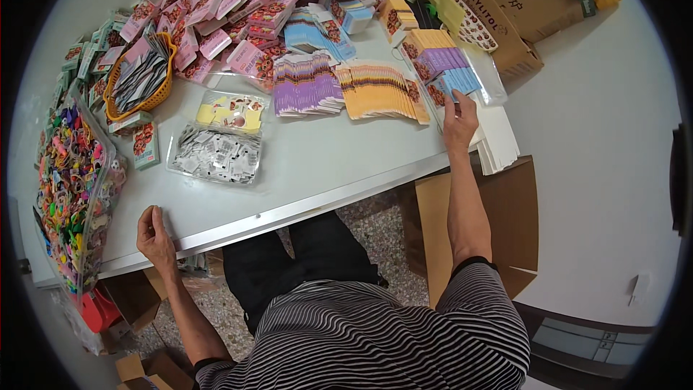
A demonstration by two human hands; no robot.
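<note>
At the table's right side, my right hand (pixel 460 124) has its fingers closed at the near edge of a blue card (pixel 460 81). That card lies at the near end of a row with purple cards (pixel 442 61) and orange cards (pixel 427 38). Left of this hand is a fanned stack of yellow-orange cards (pixel 379 92); beside it is a fanned purple stack (pixel 306 85). My left hand (pixel 154 238) rests by the table's front edge, fingers curled together, with nothing visible in them. A clear tray of small black-and-white packets (pixel 216 153) is nearest to it, farther in.
Pink boxes (pixel 253 60) are heaped at the back. A yellow basket (pixel 167 79) holds flat packets. At left stands a clear bin (pixel 101 195) of colourful small figures. Cardboard boxes (pixel 516 58) sit at the back right; an open carton (pixel 516 209) is below the right edge.
</note>
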